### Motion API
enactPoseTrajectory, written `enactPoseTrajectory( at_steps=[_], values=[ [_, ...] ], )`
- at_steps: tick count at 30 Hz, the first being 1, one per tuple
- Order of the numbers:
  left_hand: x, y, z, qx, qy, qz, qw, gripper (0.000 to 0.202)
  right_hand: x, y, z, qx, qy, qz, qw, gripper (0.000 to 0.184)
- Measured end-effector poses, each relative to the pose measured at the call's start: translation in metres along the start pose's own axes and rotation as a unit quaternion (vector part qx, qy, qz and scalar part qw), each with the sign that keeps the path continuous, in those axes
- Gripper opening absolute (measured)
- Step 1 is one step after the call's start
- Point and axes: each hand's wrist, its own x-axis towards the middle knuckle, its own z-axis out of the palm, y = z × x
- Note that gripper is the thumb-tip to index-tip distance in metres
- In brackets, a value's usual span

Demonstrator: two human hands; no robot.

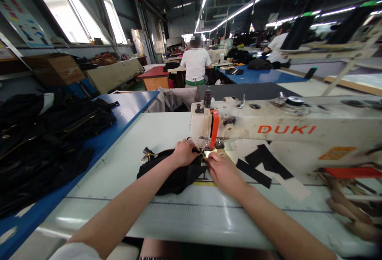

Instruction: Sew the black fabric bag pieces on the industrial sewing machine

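Note:
A piece of black fabric [176,176] with a small metal fitting at its far left lies on the pale sewing table [125,160], under the head of a cream sewing machine [268,126] marked DUKI. My left hand [185,152] rests curled on top of the fabric, pressing it just left of the needle. My right hand [222,168] lies over the fabric's right edge, fingertips pinched together at the presser foot. Both hands meet at the needle area, which they partly hide.
Black fabric strips [262,162] lie right of my hands. A heap of black bags [44,140] covers the blue table at left. Cardboard cones [352,208] sit at the right edge. A person in a white shirt [195,65] works ahead, another at far right.

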Motion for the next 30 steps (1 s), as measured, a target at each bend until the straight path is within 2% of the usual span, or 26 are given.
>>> enactPoseTrajectory(
  at_steps=[21,30],
  values=[
    [0.0,-0.007,0.002,-0.01,0.008,0.006,1.0,0.022,-0.005,-0.002,0.001,-0.017,0.019,-0.018,1.0,0.018],
    [0.009,-0.012,0.005,-0.011,0.033,0.017,0.999,0.025,-0.005,-0.002,0.0,-0.023,0.027,-0.01,0.999,0.02]
  ],
)
